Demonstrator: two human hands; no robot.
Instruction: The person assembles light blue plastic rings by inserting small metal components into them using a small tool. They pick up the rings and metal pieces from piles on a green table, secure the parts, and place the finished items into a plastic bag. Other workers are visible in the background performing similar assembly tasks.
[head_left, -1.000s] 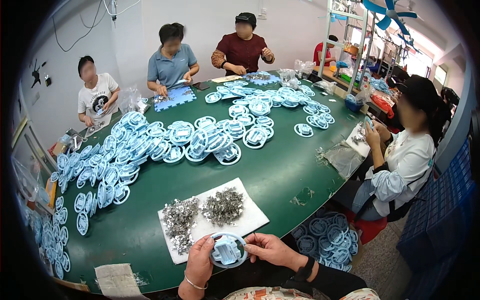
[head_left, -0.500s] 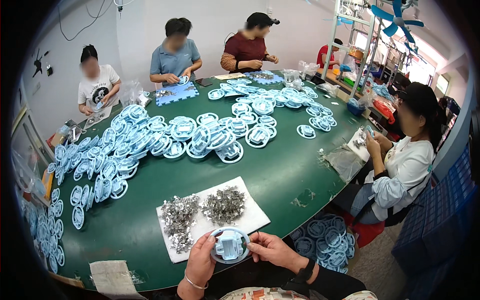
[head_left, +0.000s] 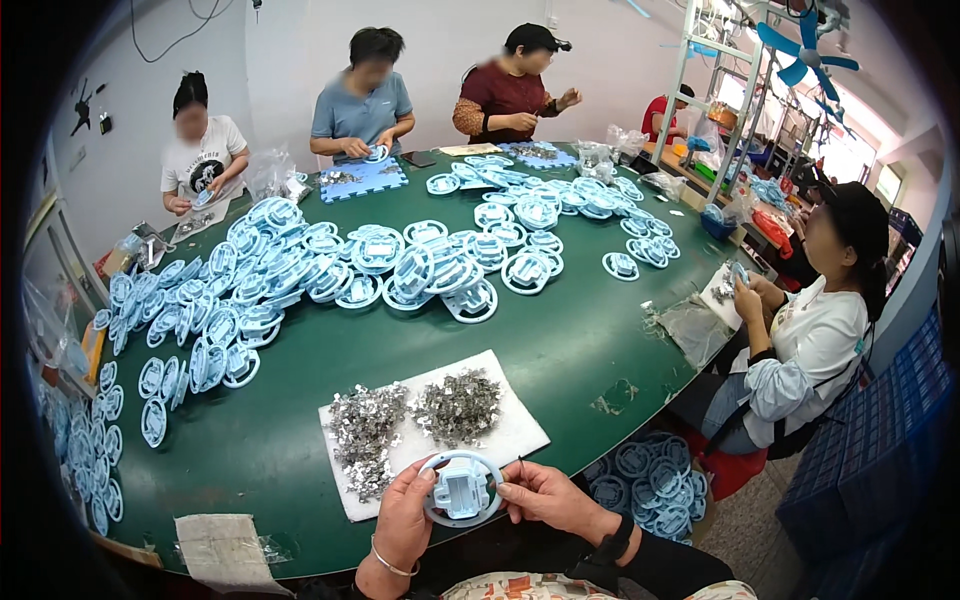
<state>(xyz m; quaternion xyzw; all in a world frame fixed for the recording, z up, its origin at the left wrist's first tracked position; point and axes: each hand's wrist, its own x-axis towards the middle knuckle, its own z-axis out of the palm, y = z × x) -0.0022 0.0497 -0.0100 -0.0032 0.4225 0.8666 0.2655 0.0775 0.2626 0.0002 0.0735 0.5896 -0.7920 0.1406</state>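
Observation:
A light-blue plastic ring-shaped part (head_left: 463,490) with a boxy recess in its middle is held up at the table's near edge. My left hand (head_left: 404,520) grips its left rim between thumb and fingers. On the right rim, my right hand (head_left: 548,495) pinches with thumb and forefinger; a small dark tip sticks up by these fingers, too small to name. Just beyond the part lies a white foam pad (head_left: 519,430). Two heaps of small silvery metal clips rest on it, a left heap (head_left: 362,425) and a right heap (head_left: 458,408).
A long pile of the same blue parts (head_left: 300,265) spreads across the green table (head_left: 560,350). Several people work around it, one person in white (head_left: 815,330) at the right. A box of parts (head_left: 655,475) stands below the right edge. Blue crates (head_left: 870,440) are stacked farther right.
The view has shifted slightly, so the table and the people sit a little differently in the picture. Both my hands keep the same hold on the blue part.

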